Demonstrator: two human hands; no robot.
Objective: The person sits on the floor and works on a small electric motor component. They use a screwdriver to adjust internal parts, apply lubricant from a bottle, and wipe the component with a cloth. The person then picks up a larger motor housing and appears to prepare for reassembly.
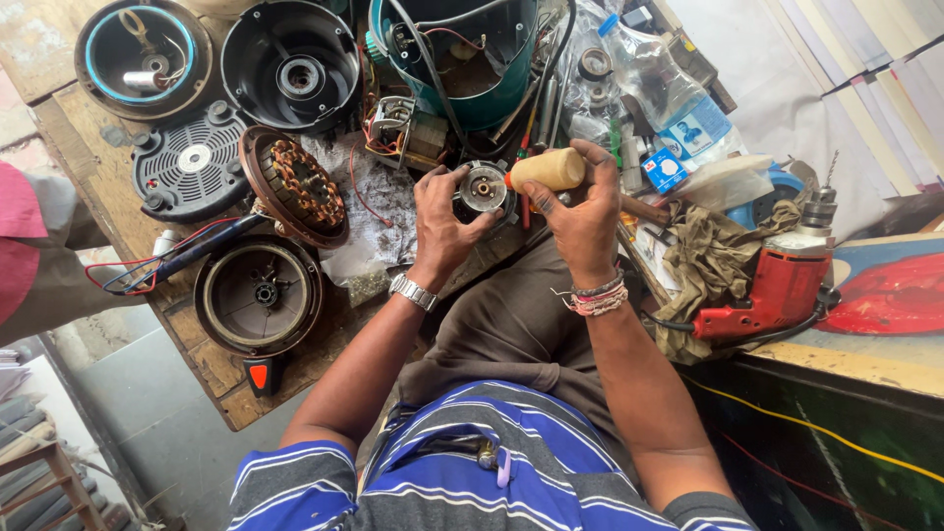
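My left hand grips a small round motor part with a metal hub, held over my lap at the edge of the wooden workbench. A metal watch is on that wrist. My right hand holds a tool with a pale wooden handle, its tip pressed toward the hub of the motor part. Thread bands wrap my right wrist. The tool's shaft is hidden between my hands.
The bench holds a copper-wound stator, black round fan housings, a vented black cover, a teal housing and loose wires. A red electric drill lies on a rag at right, beside a plastic bottle.
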